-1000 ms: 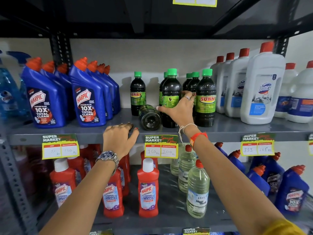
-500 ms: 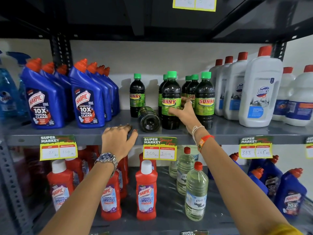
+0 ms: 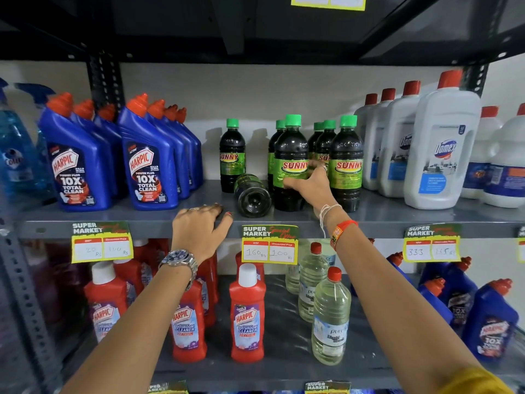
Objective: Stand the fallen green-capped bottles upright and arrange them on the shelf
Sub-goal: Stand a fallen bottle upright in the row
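Several dark bottles with green caps and "SUNNY" labels stand on the grey middle shelf [image 3: 383,220]. One fallen bottle [image 3: 251,197] lies on its side with its base towards me, between a lone upright bottle [image 3: 232,155] and the front bottle [image 3: 291,155] of the group. My right hand [image 3: 311,186] grips that front bottle low on its right side, thumb across the label, fingers reaching in between it and the neighbouring bottle [image 3: 347,163]. My left hand [image 3: 200,228] rests palm down on the shelf's front edge, just left of the fallen bottle, holding nothing.
Blue Harpic bottles [image 3: 147,166] fill the shelf to the left and white Domex bottles [image 3: 440,155] the right. On the lower shelf stand red Harpic bottles [image 3: 247,314] and clear bottles [image 3: 331,319]. Price tags [image 3: 270,245] hang on the shelf edge.
My right hand slid from the front of the bottle round to its right side, and the bottle's label turned to face me. The left hand and the fallen bottle stayed put.
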The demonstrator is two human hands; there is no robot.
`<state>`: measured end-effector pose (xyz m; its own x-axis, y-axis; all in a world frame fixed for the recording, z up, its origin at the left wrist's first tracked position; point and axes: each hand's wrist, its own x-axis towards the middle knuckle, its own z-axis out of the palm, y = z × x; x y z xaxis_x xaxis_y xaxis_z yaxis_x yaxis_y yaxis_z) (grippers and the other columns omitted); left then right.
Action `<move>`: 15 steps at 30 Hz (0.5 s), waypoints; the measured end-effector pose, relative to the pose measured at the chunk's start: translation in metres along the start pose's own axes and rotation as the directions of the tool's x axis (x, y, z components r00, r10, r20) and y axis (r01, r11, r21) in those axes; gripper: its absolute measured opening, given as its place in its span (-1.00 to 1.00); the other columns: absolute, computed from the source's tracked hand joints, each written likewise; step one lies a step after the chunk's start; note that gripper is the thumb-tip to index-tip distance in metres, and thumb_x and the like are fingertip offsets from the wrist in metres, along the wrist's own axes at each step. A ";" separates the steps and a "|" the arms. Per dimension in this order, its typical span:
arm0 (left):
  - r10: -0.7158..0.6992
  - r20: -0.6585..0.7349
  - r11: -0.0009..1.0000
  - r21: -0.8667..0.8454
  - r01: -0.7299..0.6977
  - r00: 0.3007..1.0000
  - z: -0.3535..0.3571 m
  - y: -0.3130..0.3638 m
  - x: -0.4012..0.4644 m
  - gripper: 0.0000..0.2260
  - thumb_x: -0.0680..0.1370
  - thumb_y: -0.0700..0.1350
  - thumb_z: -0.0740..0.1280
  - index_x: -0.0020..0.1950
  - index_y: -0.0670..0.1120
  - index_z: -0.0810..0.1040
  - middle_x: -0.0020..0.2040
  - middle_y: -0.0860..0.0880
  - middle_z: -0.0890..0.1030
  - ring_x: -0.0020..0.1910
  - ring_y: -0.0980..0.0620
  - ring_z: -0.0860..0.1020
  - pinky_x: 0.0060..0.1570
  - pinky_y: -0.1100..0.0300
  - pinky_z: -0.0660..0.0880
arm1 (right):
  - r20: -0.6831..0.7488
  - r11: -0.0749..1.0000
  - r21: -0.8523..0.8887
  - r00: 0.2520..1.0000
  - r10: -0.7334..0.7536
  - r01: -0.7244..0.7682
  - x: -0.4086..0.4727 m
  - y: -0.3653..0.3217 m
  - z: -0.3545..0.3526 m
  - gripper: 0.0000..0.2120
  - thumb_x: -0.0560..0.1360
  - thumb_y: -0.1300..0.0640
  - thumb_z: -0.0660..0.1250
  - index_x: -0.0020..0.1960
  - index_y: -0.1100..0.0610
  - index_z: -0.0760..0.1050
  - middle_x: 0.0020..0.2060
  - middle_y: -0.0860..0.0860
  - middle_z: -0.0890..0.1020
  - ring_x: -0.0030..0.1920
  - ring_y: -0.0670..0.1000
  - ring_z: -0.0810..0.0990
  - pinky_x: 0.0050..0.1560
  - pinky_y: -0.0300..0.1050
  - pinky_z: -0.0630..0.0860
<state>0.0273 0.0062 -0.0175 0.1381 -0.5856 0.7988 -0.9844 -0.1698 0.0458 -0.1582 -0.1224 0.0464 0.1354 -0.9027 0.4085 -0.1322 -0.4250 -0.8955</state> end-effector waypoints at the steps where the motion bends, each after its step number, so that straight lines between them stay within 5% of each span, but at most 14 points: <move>1: 0.001 0.003 1.000 0.001 -0.001 1.000 0.000 0.000 0.000 -0.53 0.45 0.11 0.02 -0.15 -0.12 0.65 -0.31 -0.09 0.68 -0.35 -0.10 0.60 -0.22 0.11 0.44 | 0.007 1.000 0.015 1.000 -0.002 0.002 0.000 0.001 0.000 -0.32 0.27 0.23 0.54 0.26 0.22 0.26 0.10 0.12 0.54 0.17 0.10 0.55 0.27 0.01 0.49; 6: 0.020 0.025 1.000 0.006 -0.020 0.999 -0.001 -0.002 0.000 -0.51 0.45 0.12 0.00 -0.12 -0.11 0.65 -0.25 -0.09 0.69 -0.31 -0.10 0.61 -0.20 0.11 0.44 | 0.007 0.999 -0.023 1.000 -0.028 0.029 -0.008 -0.002 0.001 -0.39 0.31 0.19 0.51 0.24 0.22 0.27 0.06 0.06 0.53 0.11 0.04 0.54 0.20 -0.14 0.46; 9: 0.059 0.046 0.998 0.003 -0.059 0.997 -0.002 -0.005 0.001 -0.47 0.45 0.15 -0.06 -0.03 -0.08 0.63 -0.12 -0.07 0.69 -0.21 -0.09 0.62 -0.19 0.12 0.43 | -0.215 0.972 -0.124 0.951 -0.221 0.198 -0.027 -0.004 0.010 -0.28 0.31 0.04 0.44 0.36 0.27 0.25 0.21 0.13 0.48 0.23 0.09 0.46 0.26 -0.08 0.41; 11: 0.086 0.068 0.996 0.005 -0.086 0.994 -0.003 -0.008 0.003 -0.43 0.44 0.19 -0.11 0.05 -0.05 0.60 -0.03 -0.05 0.68 -0.14 -0.07 0.61 -0.22 0.14 0.42 | -0.331 0.908 -0.230 0.850 -0.410 0.349 -0.042 -0.008 0.017 -0.39 0.31 0.04 0.38 0.28 0.25 0.33 0.17 0.15 0.45 0.19 0.13 0.43 0.24 -0.05 0.41; 13: 0.105 0.082 0.994 0.012 -0.106 0.991 -0.005 -0.012 0.003 -0.38 0.44 0.23 -0.15 0.12 -0.05 0.57 0.02 -0.05 0.66 -0.10 -0.05 0.60 -0.25 0.15 0.39 | -0.288 0.820 -0.331 0.777 -0.560 0.467 -0.051 -0.019 0.025 -0.52 0.31 0.08 0.36 0.19 0.22 0.40 0.06 0.14 0.49 0.09 0.12 0.46 0.08 -0.18 0.38; 15: 0.115 0.089 0.992 0.031 -0.118 0.989 -0.007 -0.016 0.000 -0.37 0.45 0.23 -0.15 0.14 -0.06 0.55 0.03 -0.06 0.65 -0.09 -0.05 0.60 -0.23 0.14 0.41 | -0.117 0.740 -0.443 0.786 -0.607 0.505 -0.052 -0.034 0.034 -0.59 0.34 0.05 0.35 0.14 0.18 0.44 0.00 0.11 0.55 0.05 0.11 0.49 -0.01 -0.18 0.39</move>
<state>0.0421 0.0147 -0.0141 0.0329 -0.6694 0.7422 -0.9901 -0.1234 -0.0675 -0.1278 -0.0589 0.0498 0.0714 -0.4596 0.8853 -0.4646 -0.8007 -0.3782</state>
